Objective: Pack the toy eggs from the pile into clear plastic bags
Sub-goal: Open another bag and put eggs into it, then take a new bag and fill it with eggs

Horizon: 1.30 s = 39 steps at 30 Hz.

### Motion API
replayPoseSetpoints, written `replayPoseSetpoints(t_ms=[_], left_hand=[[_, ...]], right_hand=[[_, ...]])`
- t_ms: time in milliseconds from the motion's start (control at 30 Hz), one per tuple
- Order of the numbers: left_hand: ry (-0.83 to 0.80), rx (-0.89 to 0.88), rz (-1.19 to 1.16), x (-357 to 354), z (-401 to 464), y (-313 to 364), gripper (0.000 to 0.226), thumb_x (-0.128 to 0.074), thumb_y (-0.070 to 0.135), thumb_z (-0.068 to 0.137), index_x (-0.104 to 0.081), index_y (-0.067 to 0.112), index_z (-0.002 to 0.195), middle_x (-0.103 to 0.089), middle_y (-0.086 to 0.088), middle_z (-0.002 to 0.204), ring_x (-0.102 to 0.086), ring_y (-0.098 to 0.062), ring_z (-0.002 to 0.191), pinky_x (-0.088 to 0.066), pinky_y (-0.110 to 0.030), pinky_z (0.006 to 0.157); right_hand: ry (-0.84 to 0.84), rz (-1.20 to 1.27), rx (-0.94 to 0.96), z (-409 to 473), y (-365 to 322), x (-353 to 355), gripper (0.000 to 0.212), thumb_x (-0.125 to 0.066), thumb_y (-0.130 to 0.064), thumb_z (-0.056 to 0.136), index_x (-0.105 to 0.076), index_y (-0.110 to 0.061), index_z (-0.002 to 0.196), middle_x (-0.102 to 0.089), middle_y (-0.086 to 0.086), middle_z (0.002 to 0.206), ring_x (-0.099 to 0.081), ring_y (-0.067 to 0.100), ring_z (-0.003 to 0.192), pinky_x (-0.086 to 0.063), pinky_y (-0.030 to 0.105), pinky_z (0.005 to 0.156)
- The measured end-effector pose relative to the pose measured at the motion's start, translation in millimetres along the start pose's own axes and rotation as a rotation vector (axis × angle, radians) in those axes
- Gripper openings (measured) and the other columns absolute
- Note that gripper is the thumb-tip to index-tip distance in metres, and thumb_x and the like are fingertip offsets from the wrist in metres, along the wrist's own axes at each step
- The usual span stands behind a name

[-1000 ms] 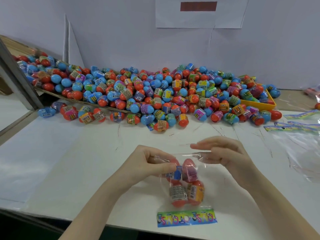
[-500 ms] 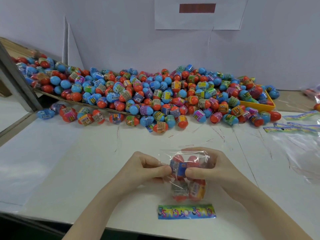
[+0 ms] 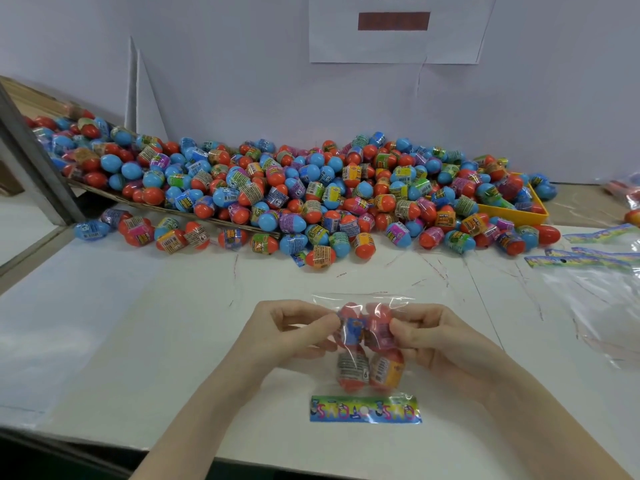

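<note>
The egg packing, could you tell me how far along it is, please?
Done: four toy eggs sit inside the clear bag. In hand: left hand and right hand pinch that bag at its sides. Left: the big pile and empty bags wait.

Both hands now close in on the bag (image 3: 363,301) of eggs (image 3: 367,348): the right hand (image 3: 429,336), which a second ago hovers flat over the bag's open mouth at 12 o'clock, now curls round the bag's 3 o'clock side, thumb against the upper eggs. The left hand (image 3: 294,327) grips tighter at 9 o'clock, its fingers more curled. The bag's mouth now stands free beyond the fingertips.
</note>
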State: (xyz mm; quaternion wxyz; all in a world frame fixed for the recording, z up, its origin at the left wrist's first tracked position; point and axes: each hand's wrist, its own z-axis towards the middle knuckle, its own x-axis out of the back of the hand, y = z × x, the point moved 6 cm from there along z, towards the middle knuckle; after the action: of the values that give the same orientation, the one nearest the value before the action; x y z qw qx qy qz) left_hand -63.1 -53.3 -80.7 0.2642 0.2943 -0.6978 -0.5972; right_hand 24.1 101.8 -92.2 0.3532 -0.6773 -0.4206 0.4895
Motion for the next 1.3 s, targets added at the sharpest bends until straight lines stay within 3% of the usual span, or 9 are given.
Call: replayPoseSetpoints(t_ms=[167,333,400,500,600,700,833,1067,1300], left_hand=[[0.07,-0.023,-0.028,4.3,3.1,-2.9,0.014,-0.072,0.007,0.067,-0.075,0.016,0.057,-0.07,-0.007,0.06,-0.067,-0.011,0.056,-0.051,-0.017,0.052],[0.062,0.004,-0.068,6.2,5.7,-4.4,0.01,-0.074,0.021,0.05,-0.074,0.013,0.056,-0.07,-0.01,0.061,-0.067,-0.014,0.057,-0.052,-0.018,0.053],[0.065,0.011,-0.08,6.8,7.4,-4.8,0.012,-0.074,0.022,0.049,-0.074,0.013,0.055,-0.07,-0.01,0.061,-0.067,-0.014,0.057,-0.052,-0.018,0.053],[0.062,0.016,-0.096,6.9,7.7,-3.4,0.015,-0.075,0.026,0.047,-0.074,0.015,0.056,-0.071,-0.009,0.063,-0.068,-0.013,0.059,-0.051,-0.017,0.053],[0.06,0.02,-0.083,7.3,6.6,-4.9,0.018,-0.077,0.028,0.05,-0.075,0.015,0.062,-0.072,-0.01,0.068,-0.068,-0.013,0.063,-0.051,-0.017,0.055],[0.045,0.052,-0.073,5.2,3.9,-5.6,0.024,-0.085,0.029,0.058,-0.075,0.014,0.074,-0.072,-0.01,0.078,-0.068,-0.015,0.068,-0.051,-0.018,0.055],[0.134,0.055,-0.049,0.5,5.3,-3.9,0.046,-0.071,0.05,0.061,-0.07,0.017,0.093,-0.071,-0.002,0.082,-0.065,-0.01,0.064,-0.052,-0.02,0.059],[0.166,-0.018,-0.134,-11.8,4.2,-2.5,0.031,-0.062,0.034,0.068,-0.074,0.008,0.08,-0.073,-0.006,0.077,-0.065,-0.013,0.062,-0.052,-0.019,0.055],[0.287,0.052,-0.086,13.4,8.9,1.1,0.037,-0.049,0.05,0.079,-0.068,0.021,0.091,-0.074,0.009,0.082,-0.071,-0.014,0.069,-0.054,-0.022,0.056]], right_hand=[[-0.05,-0.001,-0.029,0.6,3.3,-2.7,0.03,-0.056,-0.014,0.075,-0.072,-0.005,0.1,-0.07,0.015,0.095,-0.068,0.019,0.085,-0.055,0.025,0.07],[-0.146,0.102,-0.06,-0.3,2.7,-7.5,0.032,-0.05,-0.009,0.083,-0.066,0.001,0.108,-0.07,0.007,0.08,-0.067,0.014,0.077,-0.055,0.028,0.076],[-0.139,0.113,-0.056,-1.7,0.2,-6.7,0.033,-0.047,-0.011,0.084,-0.067,0.0,0.108,-0.071,0.015,0.091,-0.068,0.019,0.085,-0.054,0.028,0.076],[-0.061,0.039,-0.049,0.8,-1.9,-5.1,0.039,-0.045,-0.03,0.084,-0.069,-0.01,0.108,-0.067,0.019,0.107,-0.067,0.027,0.095,-0.055,0.028,0.072],[0.082,-0.071,-0.034,4.3,1.3,-2.2,0.047,-0.049,-0.05,0.069,-0.071,-0.017,0.094,-0.073,0.01,0.089,-0.07,0.019,0.077,-0.056,0.025,0.063],[0.088,-0.162,0.06,3.2,-1.3,-5.0,0.032,-0.065,-0.035,0.064,-0.075,-0.017,0.089,-0.072,0.006,0.085,-0.068,0.014,0.076,-0.055,0.023,0.064],[0.058,-0.14,0.076,2.3,-1.2,-4.4,0.029,-0.067,-0.024,0.065,-0.075,-0.013,0.091,-0.072,0.01,0.087,-0.068,0.016,0.079,-0.055,0.023,0.065],[0.019,-0.379,0.081,-1.9,0.0,-13.0,0.043,-0.08,-0.023,0.064,-0.066,-0.028,0.105,-0.072,0.001,0.099,-0.068,0.017,0.092,-0.055,0.026,0.072],[0.041,-0.578,0.053,-14.6,-40.9,2.5,0.043,-0.087,-0.027,0.055,-0.07,-0.017,0.093,-0.073,0.004,0.081,-0.07,0.018,0.074,-0.056,0.023,0.063]])
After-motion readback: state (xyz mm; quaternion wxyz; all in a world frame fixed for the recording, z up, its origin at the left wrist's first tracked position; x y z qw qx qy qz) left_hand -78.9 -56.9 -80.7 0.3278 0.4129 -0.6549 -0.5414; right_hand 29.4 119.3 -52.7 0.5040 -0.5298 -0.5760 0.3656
